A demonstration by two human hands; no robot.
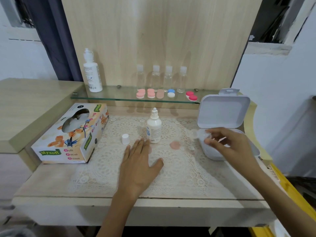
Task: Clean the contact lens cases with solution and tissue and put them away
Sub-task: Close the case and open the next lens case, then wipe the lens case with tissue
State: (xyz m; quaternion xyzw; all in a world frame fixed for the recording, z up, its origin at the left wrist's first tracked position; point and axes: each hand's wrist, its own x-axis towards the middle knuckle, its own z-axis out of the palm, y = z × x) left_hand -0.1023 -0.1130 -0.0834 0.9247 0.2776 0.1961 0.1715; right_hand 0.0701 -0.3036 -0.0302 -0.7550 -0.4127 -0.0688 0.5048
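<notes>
Head view, left hand: we see the left hand point(138, 166) lying flat on the lace mat point(109, 170), fingers straight and close together, thumb out, holding nothing. Its fingertips are just beside the solution bottle point(153, 129).
Right hand: the right hand point(227, 144) hangs over the open white box point(212, 155) at the desk's point(51, 189) right edge, with its fingers curled round a small clear piece point(199, 134). The piece is blurred, so we cannot tell what it is.
Cases: a peach case point(175, 145) lies on the mat between the bottle and the box. Other cases point(151, 93) sit in a row on the glass shelf point(106, 95).
Solution: the bottle stands upright and uncapped, with its white cap point(125, 139) near its left side.
Tissue: the tissue box point(71, 134) stands at the left of the desk.
Step in hand: we judge that this is work at the box, either storing the piece or fetching it. We cannot say which.
Next move: the peach case probably needs solution and a wipe. That calls for one hand to steady the case and a light squeeze on the bottle.
</notes>
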